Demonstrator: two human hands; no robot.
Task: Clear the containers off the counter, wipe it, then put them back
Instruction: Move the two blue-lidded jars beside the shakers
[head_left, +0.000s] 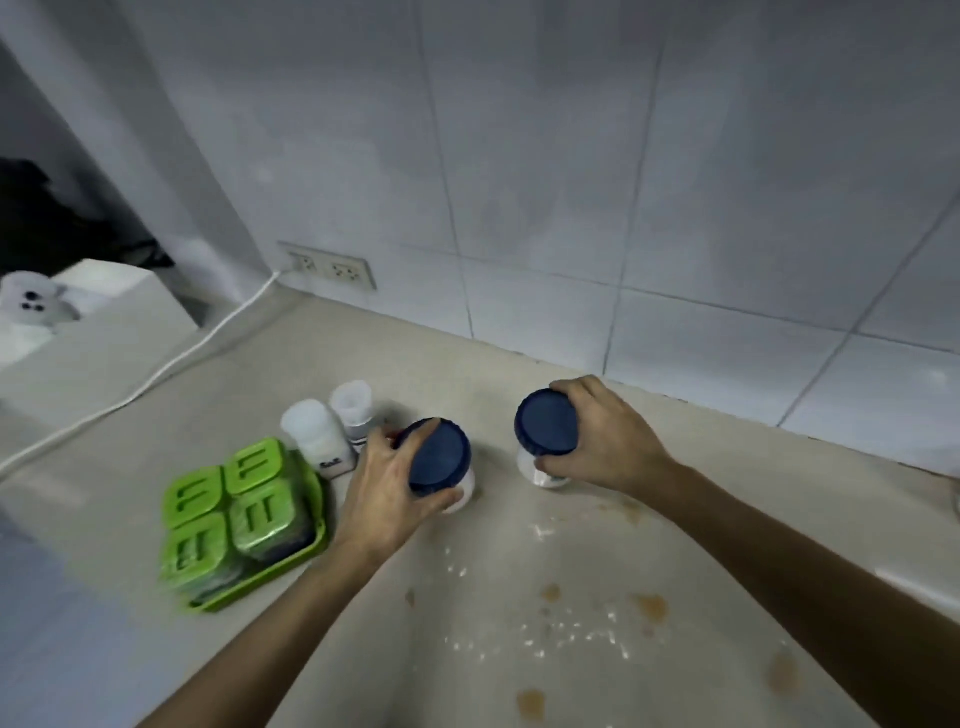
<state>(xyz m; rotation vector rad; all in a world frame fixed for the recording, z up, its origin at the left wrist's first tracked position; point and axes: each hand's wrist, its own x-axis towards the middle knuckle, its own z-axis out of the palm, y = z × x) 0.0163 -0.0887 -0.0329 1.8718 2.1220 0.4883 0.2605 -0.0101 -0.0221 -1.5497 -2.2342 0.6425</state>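
Two clear jars with dark blue lids stand on the beige counter (519, 675). My left hand (387, 493) is wrapped around the left blue-lidded jar (441, 457). My right hand (605, 439) grips the right blue-lidded jar (545, 423) from its right side. Just left of my left hand stand two small white shakers: a nearer one (317, 436) with a label and a farther one (354, 405). A green tray (291, 566) holding several green-lidded boxes (228, 509) sits at the left.
Brown stains (649, 605) and white crumbs (571, 634) are scattered over the counter in front of me. A white cable (171, 364) runs from a wall socket (332, 267) across the counter to the left. A tiled wall (571, 182) backs the counter. A white appliance (78, 312) stands at the far left.
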